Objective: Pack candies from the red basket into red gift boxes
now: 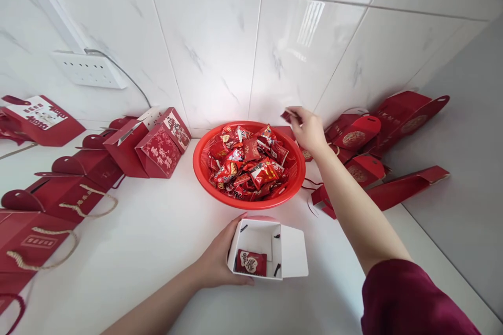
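Observation:
My left hand (222,256) is wrapped round the left side of a small open gift box (271,243), white inside, its lid flap folded out to the right. One red wrapped candy (251,263) lies in the bottom of the box. Above and to the right of the basket, my right hand (308,128) pinches a small dark-red packet (290,115), partly covered by the fingers. Between the box and the wall stands a red plastic basket (200,180), heaped with red wrapped candies (251,165).
Several red gift boxes, some with rope handles (88,207), line the left side. More red boxes (356,133) stand at the right near a grey panel (451,115). A white socket strip (88,69) with a cable is on the tiled wall (212,47) behind the white counter (157,230).

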`<move>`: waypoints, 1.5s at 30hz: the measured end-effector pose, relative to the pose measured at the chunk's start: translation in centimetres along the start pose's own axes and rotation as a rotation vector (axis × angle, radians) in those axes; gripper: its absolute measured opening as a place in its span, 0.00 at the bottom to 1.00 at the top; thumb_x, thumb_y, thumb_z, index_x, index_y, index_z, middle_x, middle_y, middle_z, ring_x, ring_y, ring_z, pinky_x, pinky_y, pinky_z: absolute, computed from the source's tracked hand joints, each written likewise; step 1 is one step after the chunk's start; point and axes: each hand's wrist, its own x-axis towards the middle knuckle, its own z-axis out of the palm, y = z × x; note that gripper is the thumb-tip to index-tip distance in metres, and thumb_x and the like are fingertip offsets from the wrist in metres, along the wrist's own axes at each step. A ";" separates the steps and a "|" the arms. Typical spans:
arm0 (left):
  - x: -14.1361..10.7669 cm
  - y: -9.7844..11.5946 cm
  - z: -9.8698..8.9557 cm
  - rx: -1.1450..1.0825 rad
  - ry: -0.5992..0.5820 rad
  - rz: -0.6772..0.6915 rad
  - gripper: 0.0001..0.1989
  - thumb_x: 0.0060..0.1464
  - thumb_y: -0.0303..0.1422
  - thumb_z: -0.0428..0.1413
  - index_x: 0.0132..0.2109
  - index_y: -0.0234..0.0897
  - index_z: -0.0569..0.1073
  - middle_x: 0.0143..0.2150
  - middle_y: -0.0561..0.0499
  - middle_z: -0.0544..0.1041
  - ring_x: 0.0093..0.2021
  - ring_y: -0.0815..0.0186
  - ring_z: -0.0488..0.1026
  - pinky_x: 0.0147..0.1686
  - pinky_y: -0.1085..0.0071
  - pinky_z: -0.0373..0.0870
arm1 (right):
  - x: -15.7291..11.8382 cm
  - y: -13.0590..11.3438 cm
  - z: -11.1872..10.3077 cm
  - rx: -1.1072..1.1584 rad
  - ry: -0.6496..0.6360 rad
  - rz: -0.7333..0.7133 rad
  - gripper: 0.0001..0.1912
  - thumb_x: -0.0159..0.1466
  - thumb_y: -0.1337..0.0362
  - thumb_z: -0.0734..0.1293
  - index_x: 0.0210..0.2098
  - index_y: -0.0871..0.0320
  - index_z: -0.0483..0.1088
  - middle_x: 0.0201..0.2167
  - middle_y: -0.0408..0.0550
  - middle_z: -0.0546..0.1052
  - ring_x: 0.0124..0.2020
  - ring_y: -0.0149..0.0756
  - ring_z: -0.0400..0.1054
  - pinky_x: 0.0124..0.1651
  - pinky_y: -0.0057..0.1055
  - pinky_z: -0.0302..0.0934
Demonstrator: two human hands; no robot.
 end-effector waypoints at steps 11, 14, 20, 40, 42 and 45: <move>-0.2 -0.3 0.0 0.078 0.007 -0.024 0.61 0.36 0.41 0.72 0.71 0.44 0.46 0.69 0.38 0.57 0.68 0.43 0.57 0.66 0.48 0.55 | -4.8 -15.3 3.5 0.253 -0.829 -0.758 0.16 0.67 0.76 0.57 0.46 0.61 0.74 0.47 0.50 0.79 0.46 0.35 0.74 0.50 0.30 0.63; -0.3 -0.4 0.0 0.085 0.016 -0.021 0.61 0.36 0.40 0.72 0.71 0.44 0.46 0.69 0.39 0.57 0.68 0.44 0.56 0.66 0.48 0.55 | -4.8 -18.2 6.4 -0.050 -0.982 -0.746 0.17 0.64 0.77 0.60 0.50 0.63 0.72 0.48 0.56 0.79 0.44 0.41 0.75 0.43 0.30 0.65; -0.3 -0.3 -0.1 0.088 0.003 -0.022 0.60 0.36 0.39 0.72 0.71 0.44 0.47 0.69 0.39 0.58 0.67 0.45 0.58 0.65 0.49 0.57 | -4.1 -19.5 9.6 -0.252 -1.100 -0.639 0.19 0.57 0.77 0.67 0.49 0.71 0.73 0.46 0.68 0.78 0.43 0.53 0.76 0.37 0.34 0.67; -0.3 -0.2 -0.1 0.081 -0.001 -0.035 0.61 0.35 0.38 0.72 0.71 0.43 0.47 0.69 0.40 0.57 0.67 0.44 0.57 0.65 0.50 0.57 | -3.2 -17.8 10.2 -0.430 -1.140 -0.443 0.14 0.53 0.66 0.76 0.37 0.67 0.78 0.31 0.59 0.81 0.36 0.49 0.78 0.43 0.41 0.70; -0.3 -0.1 -0.1 0.075 -0.003 -0.027 0.60 0.35 0.38 0.72 0.70 0.44 0.48 0.69 0.41 0.58 0.67 0.45 0.58 0.65 0.51 0.57 | -3.7 -17.9 10.4 -0.434 -1.077 -0.500 0.19 0.52 0.69 0.76 0.43 0.69 0.76 0.38 0.64 0.81 0.42 0.53 0.77 0.44 0.43 0.70; -0.2 0.1 -0.1 0.073 -0.005 -0.020 0.59 0.36 0.37 0.72 0.70 0.45 0.48 0.69 0.41 0.57 0.67 0.45 0.58 0.65 0.51 0.57 | -4.5 -18.0 10.7 -0.405 -0.973 -0.610 0.16 0.59 0.72 0.71 0.47 0.67 0.75 0.45 0.66 0.79 0.49 0.54 0.75 0.48 0.43 0.69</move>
